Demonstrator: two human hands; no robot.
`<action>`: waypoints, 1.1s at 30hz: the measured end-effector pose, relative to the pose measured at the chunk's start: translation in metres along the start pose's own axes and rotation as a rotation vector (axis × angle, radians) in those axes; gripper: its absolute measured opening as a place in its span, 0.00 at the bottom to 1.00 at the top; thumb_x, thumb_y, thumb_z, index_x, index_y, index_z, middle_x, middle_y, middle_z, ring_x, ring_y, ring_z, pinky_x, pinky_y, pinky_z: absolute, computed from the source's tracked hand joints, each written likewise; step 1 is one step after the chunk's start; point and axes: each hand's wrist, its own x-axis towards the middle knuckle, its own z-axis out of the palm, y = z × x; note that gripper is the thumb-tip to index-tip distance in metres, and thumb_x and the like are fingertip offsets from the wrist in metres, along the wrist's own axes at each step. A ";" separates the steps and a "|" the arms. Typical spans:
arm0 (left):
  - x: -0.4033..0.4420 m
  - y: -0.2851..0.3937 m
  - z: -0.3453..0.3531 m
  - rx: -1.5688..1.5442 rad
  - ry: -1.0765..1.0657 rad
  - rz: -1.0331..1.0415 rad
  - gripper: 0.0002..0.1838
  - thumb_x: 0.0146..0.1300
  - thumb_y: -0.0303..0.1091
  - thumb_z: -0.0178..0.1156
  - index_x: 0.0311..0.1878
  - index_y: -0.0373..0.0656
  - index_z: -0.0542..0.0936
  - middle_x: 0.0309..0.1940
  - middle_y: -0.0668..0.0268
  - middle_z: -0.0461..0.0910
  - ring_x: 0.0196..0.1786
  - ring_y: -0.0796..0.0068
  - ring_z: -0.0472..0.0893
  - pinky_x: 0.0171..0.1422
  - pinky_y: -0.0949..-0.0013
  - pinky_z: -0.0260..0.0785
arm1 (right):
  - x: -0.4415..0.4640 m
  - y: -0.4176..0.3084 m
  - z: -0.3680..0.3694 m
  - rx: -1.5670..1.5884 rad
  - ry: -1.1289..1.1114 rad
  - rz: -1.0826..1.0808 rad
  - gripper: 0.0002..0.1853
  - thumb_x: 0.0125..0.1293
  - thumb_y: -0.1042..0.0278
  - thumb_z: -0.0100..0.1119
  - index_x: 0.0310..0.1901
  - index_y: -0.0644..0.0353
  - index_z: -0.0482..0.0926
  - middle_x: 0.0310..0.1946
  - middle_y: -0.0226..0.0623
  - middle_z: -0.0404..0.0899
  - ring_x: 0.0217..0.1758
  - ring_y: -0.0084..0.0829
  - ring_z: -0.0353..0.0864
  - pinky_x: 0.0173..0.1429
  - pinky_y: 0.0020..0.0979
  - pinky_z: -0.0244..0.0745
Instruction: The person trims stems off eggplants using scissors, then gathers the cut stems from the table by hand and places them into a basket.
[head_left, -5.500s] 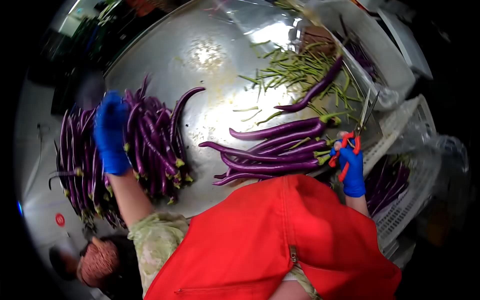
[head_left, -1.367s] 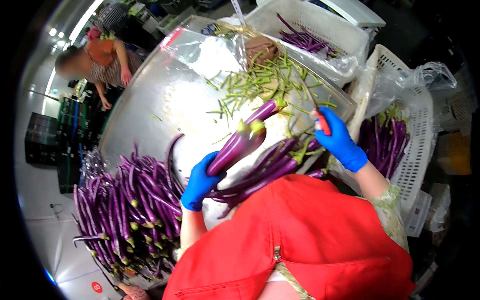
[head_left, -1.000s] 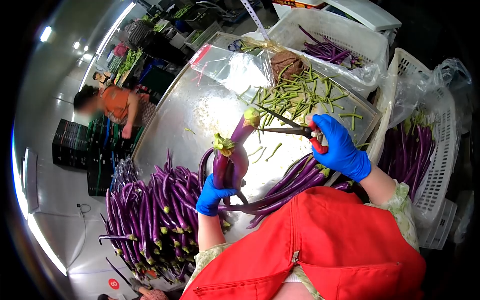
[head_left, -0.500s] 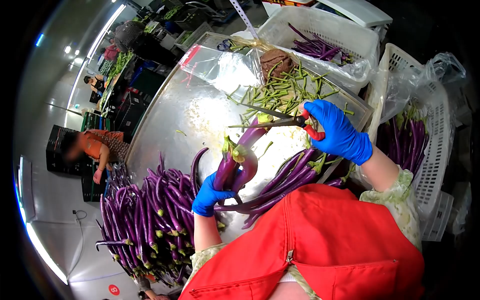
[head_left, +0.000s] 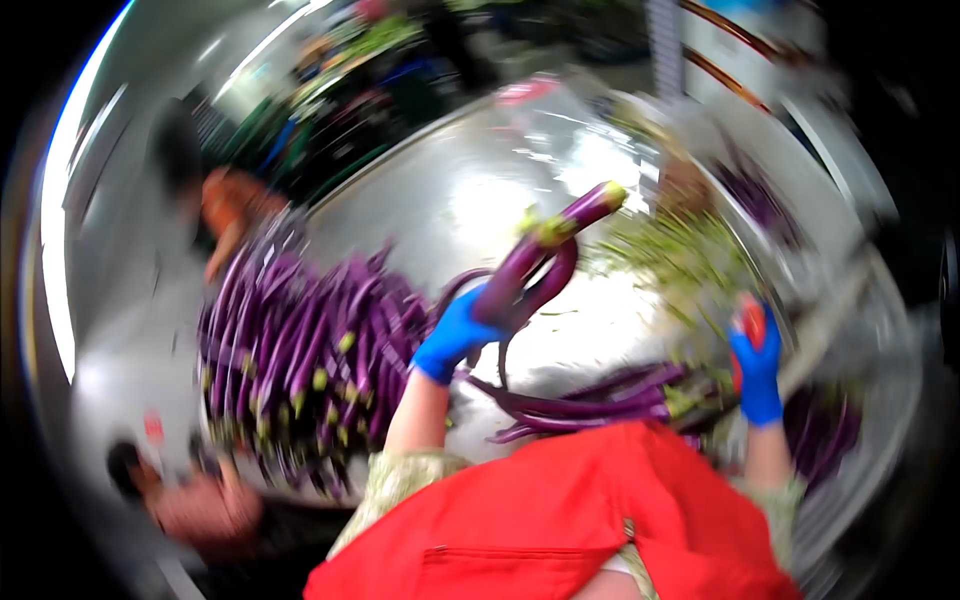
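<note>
My left hand [head_left: 455, 335], in a blue glove, is closed around a few long purple eggplants [head_left: 528, 265]. Their green-capped ends point up and to the right over the metal table. My right hand [head_left: 757, 365], also gloved in blue, grips the red-handled scissors [head_left: 750, 325] near the table's right edge; their blades are lost in blur. Just left of my left hand lies a big pile of eggplants [head_left: 310, 340], many with their caps toward me. A smaller group of eggplants [head_left: 590, 402] lies in front of my red apron.
Green stem pieces [head_left: 680, 260] are scattered on the metal table [head_left: 410, 190] at the right. Beyond the edge stand a white crate [head_left: 800, 150] and another with eggplants [head_left: 822, 430]. A person in orange [head_left: 235, 210] and one in pink [head_left: 205, 505] are at the left.
The view has swung and blurred. My right hand with the scissors has moved away from the eggplant tops, down to the right. My left hand still holds the eggplants, now tilted further right.
</note>
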 end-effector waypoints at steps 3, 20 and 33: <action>0.000 0.031 -0.022 -0.007 0.328 0.208 0.31 0.46 0.21 0.67 0.57 0.35 0.72 0.46 0.59 0.80 0.48 0.66 0.81 0.59 0.63 0.72 | -0.011 -0.025 0.019 -0.013 -0.134 0.195 0.20 0.63 0.76 0.55 0.58 0.59 0.70 0.33 0.23 0.69 0.31 0.15 0.66 0.32 0.19 0.63; -0.121 0.193 -0.332 -0.746 1.422 1.364 0.33 0.53 0.49 0.67 0.57 0.40 0.70 0.46 0.61 0.76 0.42 0.67 0.75 0.50 0.62 0.71 | -0.035 -0.070 0.106 -0.211 -0.399 0.593 0.25 0.57 0.77 0.59 0.57 0.57 0.66 0.37 0.29 0.72 0.30 0.23 0.72 0.31 0.22 0.70; -0.218 0.148 -0.455 -0.051 1.558 0.647 0.30 0.58 0.40 0.61 0.63 0.41 0.67 0.55 0.56 0.73 0.54 0.62 0.75 0.55 0.62 0.71 | -0.024 -0.005 0.088 -0.209 -0.488 0.446 0.26 0.52 0.80 0.54 0.56 0.58 0.67 0.33 0.30 0.73 0.23 0.20 0.68 0.24 0.20 0.63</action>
